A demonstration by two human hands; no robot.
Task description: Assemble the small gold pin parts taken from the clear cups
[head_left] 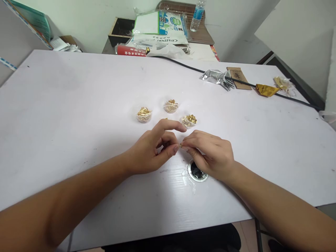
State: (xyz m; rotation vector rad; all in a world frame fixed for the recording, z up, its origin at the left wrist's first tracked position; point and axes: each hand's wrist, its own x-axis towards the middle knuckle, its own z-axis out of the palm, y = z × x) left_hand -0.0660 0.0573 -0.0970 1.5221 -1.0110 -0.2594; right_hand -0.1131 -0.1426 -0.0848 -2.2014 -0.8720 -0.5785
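Note:
A tiny gold piece (181,146) shows between the fingertips of both hands, above the white table. My left hand (160,147) pinches its left end with thumb and a bent finger, the index finger raised. My right hand (210,150) pinches its other end between thumb and fingers. Just beyond the hands stand three small clear cups: one with long gold pins (144,114), one with small gold pieces (171,105), and one with short gold pieces (189,120). A bit of gold shows behind my left hand.
A round black grommet (197,170) sits under my right hand. A black cable (183,64) crosses the table's back right, by silver foil (215,76), cardboard (239,78) and gold foil (266,90). Behind the table are a bottle (197,15) and packages (160,26).

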